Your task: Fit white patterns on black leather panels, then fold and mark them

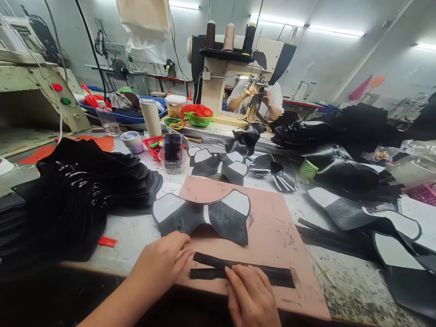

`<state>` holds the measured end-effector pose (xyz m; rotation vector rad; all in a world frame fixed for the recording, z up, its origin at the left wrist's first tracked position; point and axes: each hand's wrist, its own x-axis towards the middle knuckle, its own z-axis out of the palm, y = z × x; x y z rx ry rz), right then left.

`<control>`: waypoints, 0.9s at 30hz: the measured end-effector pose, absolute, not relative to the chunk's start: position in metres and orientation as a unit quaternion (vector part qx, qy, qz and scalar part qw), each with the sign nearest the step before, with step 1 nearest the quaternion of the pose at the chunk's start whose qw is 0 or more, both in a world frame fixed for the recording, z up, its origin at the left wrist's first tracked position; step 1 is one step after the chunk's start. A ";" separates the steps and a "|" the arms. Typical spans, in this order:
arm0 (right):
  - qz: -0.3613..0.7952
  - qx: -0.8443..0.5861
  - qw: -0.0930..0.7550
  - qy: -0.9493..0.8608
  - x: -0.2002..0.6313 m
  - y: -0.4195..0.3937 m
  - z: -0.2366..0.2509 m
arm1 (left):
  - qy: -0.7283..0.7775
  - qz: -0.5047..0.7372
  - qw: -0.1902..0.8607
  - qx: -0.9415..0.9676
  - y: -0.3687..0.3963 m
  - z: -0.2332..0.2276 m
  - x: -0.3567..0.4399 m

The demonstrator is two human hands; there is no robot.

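Observation:
On a pinkish board (269, 218) lies a black shoe-upper piece (226, 222) with white patches at its two ends and a white strip in the middle. Nearer to me are two black strips (279, 276), side by side. My right hand (254, 293) has its fingertips closed down on the strips around their middle, its palm hiding part of them. My left hand (163, 256) is at the board's left edge, below the upper piece and beside the strips' left ends. Its fingers are curled with the thumb close to them; what they hold, if anything, cannot be made out.
A tall stack of black pieces (85, 190) stands left. More upper pieces (395, 268) and dark strips (337, 240) lie right. Behind are a phone (173, 150), a tumbler (150, 118), a green bowl (200, 119) and a sewing machine (214, 72), with a person (236, 100) beyond.

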<state>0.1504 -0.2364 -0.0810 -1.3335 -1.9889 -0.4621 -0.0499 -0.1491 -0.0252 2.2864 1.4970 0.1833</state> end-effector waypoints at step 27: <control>-0.108 -0.522 0.407 -0.742 0.157 -0.236 -0.082 | 0.513 0.014 0.036 0.858 -0.106 -0.027 -0.011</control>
